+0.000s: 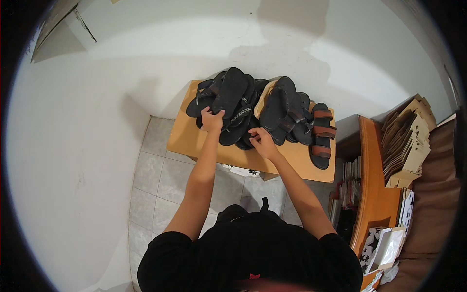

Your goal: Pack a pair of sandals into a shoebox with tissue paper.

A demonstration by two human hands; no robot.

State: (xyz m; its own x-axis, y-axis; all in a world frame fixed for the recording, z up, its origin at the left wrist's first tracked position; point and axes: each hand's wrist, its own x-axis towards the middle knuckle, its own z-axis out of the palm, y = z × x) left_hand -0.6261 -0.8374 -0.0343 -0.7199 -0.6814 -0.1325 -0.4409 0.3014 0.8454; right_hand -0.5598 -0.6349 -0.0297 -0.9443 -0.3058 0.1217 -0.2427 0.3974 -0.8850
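Note:
A pile of black sandals [253, 104] lies on a small wooden table [187, 138] against a white wall. My left hand [212, 119] grips the heel end of an upturned black sandal [229, 92] at the left of the pile. My right hand [259, 140] rests on the near edge of the pile, its fingers curled around a dark sandal at the bottom. At the right end of the table lies a black sandal with brown straps [321, 134], flat and apart from both hands.
A wooden shelf unit [372, 194] stands to the right, with stacks of flat cardboard [406, 143] on top and boxes below. A star-patterned box [384, 246] sits at its near end. Grey floor tiles [155, 185] lie under the table.

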